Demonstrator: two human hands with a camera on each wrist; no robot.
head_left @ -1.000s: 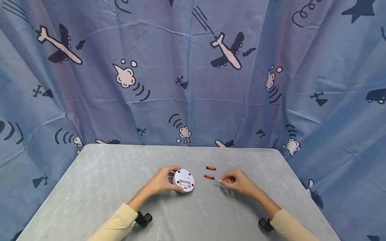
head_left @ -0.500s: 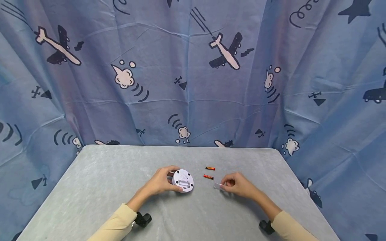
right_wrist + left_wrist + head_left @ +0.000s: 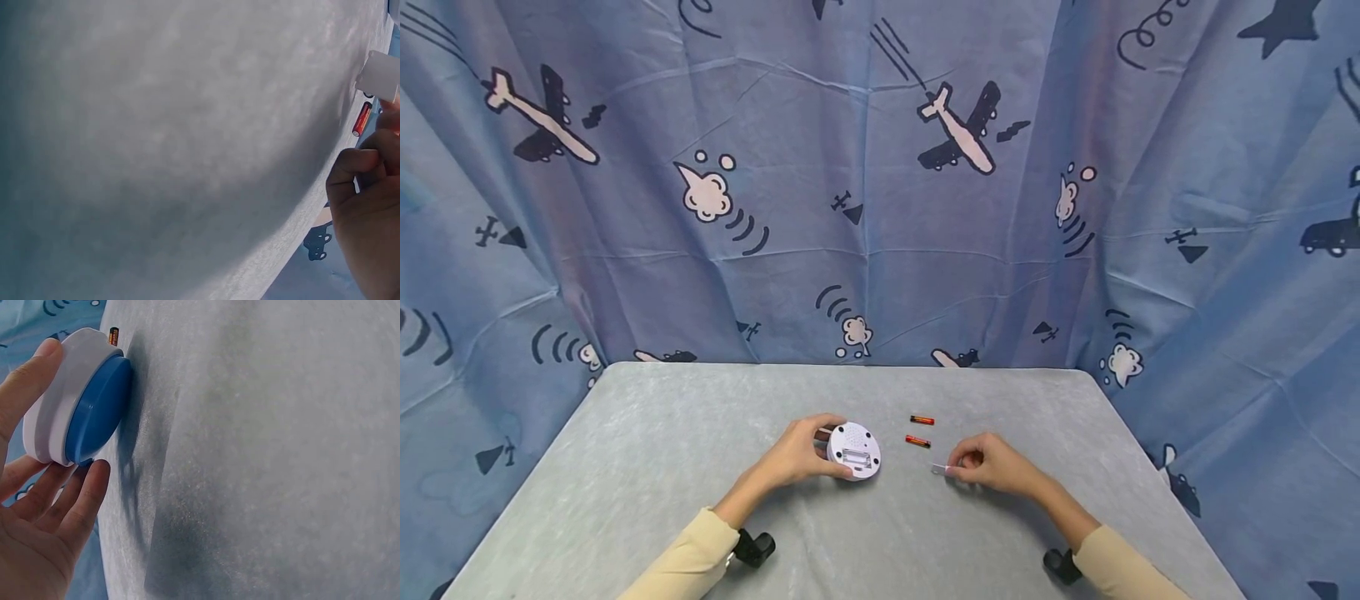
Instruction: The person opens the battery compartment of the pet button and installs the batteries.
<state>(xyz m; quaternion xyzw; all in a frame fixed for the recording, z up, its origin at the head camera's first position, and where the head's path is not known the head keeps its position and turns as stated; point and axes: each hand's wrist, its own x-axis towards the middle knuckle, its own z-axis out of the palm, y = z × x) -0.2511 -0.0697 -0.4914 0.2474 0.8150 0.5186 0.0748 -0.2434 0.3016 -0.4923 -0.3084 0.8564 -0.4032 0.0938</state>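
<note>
My left hand [image 3: 801, 452] grips a round white device [image 3: 867, 437] by its edge, thumb on the near side and fingers on the far side. Its underside faces up in the head view, showing dark feet and an uncovered battery compartment. A blue dome [image 3: 103, 409] forms the other face in the left wrist view. Between thumb and fingertips, my right hand [image 3: 992, 461] pinches a small, flat, whitish battery cover [image 3: 379, 76]. Two red-and-black batteries, a far one [image 3: 922, 420] and a near one [image 3: 917, 441], lie between the hands, a little farther back.
A pale grey cloth covers the table [image 3: 700, 408]. Behind it hangs a blue curtain [image 3: 790, 183] printed with planes and clouds. Each wrist wears a black camera, one on the left [image 3: 754, 548] and one on the right [image 3: 1062, 565].
My right hand has drawn the battery cover slightly toward me, away from the near battery, and turned it. The left hand keeps its hold on the device.
</note>
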